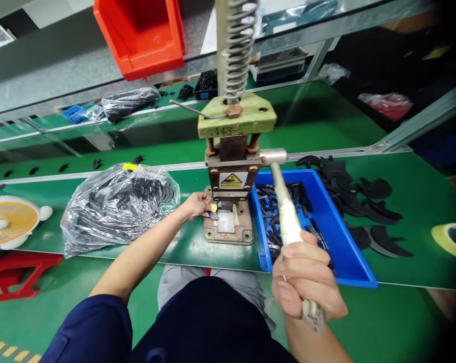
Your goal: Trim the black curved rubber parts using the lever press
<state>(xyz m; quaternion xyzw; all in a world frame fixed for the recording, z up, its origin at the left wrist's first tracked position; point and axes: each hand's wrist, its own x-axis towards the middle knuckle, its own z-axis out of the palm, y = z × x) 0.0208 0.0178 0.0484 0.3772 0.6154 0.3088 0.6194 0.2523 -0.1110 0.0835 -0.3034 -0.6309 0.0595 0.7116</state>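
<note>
My right hand (307, 275) is wrapped round the tape-covered lever (287, 214) of a hand press (233, 151). The lever slants down toward me from the metal hub at the press's right side. At the left of the press base (228, 237), my left hand (196, 205) pinches a small dark piece (212, 215) with a bit of yellow by the fingertips. That piece lies beside a pale block (225, 222) under the ram. The far end of the piece is partly hidden by my fingers.
Right of the press stands a blue bin (341, 252) of small black parts, with curved black pieces (379, 209) beyond it. To the left lie a plastic bag (114, 206) of dark parts and a fan (10, 219). A red bin (140, 40) sits above on a shelf.
</note>
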